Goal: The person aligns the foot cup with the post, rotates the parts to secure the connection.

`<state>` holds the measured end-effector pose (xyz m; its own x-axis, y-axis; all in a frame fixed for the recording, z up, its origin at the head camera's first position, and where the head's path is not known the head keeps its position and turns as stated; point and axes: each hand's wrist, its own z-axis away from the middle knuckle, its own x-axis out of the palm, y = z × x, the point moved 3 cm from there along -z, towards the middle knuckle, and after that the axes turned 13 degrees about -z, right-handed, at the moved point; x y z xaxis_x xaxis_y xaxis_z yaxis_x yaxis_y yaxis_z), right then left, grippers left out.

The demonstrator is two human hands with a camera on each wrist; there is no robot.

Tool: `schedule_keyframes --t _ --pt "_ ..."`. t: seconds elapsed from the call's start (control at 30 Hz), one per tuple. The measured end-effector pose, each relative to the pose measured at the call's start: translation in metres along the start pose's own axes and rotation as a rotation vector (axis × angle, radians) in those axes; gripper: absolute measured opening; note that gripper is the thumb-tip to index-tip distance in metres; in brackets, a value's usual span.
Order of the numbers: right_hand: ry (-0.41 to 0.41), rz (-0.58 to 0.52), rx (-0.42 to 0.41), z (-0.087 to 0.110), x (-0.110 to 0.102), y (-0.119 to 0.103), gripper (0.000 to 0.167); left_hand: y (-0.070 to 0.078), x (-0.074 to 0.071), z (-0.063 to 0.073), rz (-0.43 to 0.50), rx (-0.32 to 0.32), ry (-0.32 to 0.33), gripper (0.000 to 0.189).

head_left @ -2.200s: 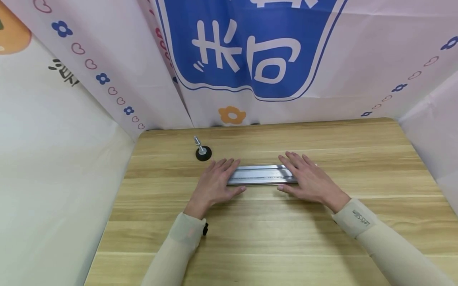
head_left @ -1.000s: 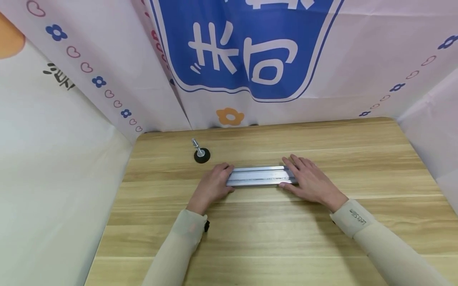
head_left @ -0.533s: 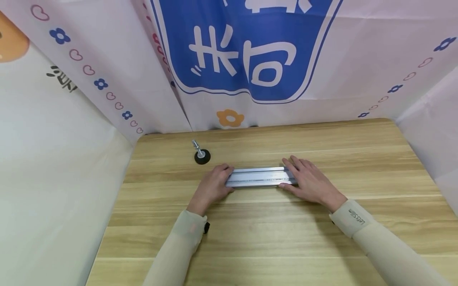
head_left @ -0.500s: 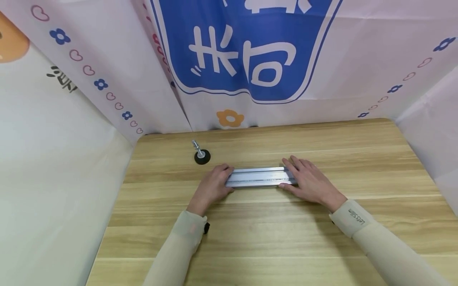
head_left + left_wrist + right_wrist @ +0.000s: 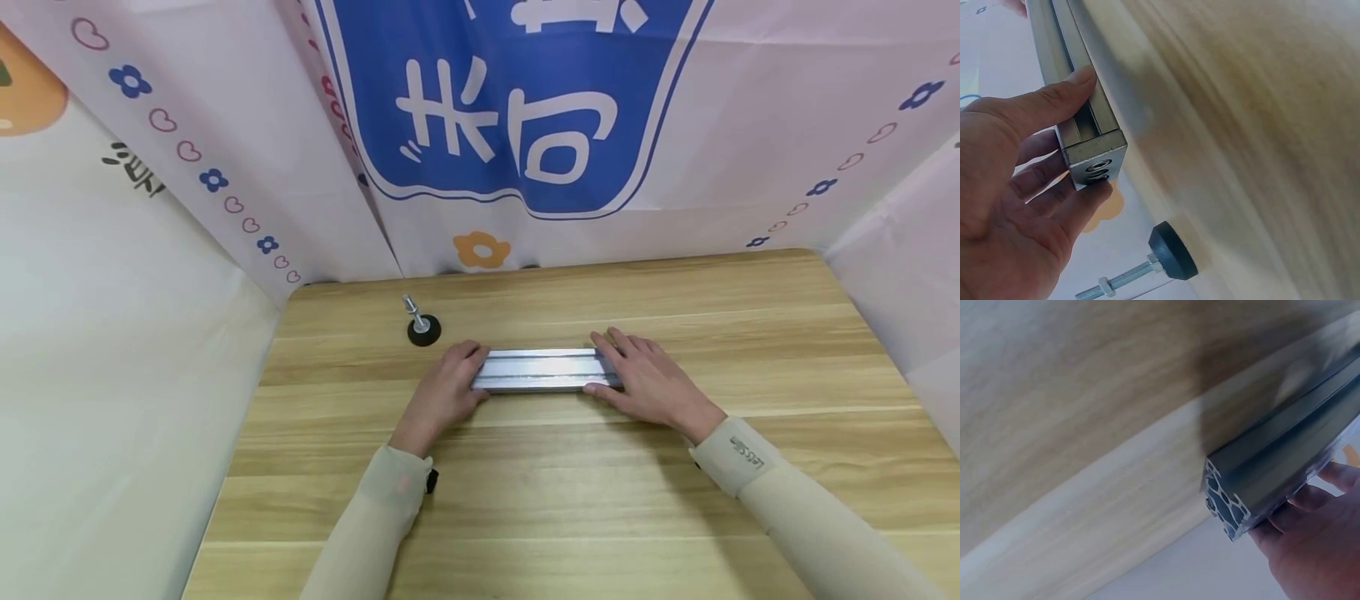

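An aluminium extrusion profile (image 5: pixel 542 368), silver with long grooves, lies across the wooden table. My left hand (image 5: pixel 442 392) grips its left end, thumb on the near side and fingers around the far side. In the left wrist view that end of the profile (image 5: pixel 1100 119) has a flat face with round holes. My right hand (image 5: pixel 647 382) spans the right end, its thumb at the near edge and its fingers over the far edge. Hollow webbing shows in the cut right end of the profile (image 5: pixel 1225 503) in the right wrist view; the right thumb is hidden there.
A levelling foot (image 5: pixel 423 327), with black base and threaded metal stud, stands on the wooden table (image 5: pixel 555 500) behind and left of my left hand. A printed white-and-blue curtain (image 5: pixel 480 192) hangs along the table's back edge, and white sheets flank both sides.
My left fingers, spread straight earlier, have closed around the profile's left end. My right thumb and fingers have settled against the right end. The profile's top reflects more brightly now.
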<state>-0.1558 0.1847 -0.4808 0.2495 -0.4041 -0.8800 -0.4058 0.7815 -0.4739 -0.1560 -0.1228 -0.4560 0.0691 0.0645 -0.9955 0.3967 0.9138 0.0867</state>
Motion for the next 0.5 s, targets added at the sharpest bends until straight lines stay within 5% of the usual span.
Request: schedule_keyframes --t 0.5 --pt "0.012 0.022 0.011 0.001 -0.007 -0.008 0.083 0.003 -0.019 0.006 -0.102 0.081 0.157 0.07"
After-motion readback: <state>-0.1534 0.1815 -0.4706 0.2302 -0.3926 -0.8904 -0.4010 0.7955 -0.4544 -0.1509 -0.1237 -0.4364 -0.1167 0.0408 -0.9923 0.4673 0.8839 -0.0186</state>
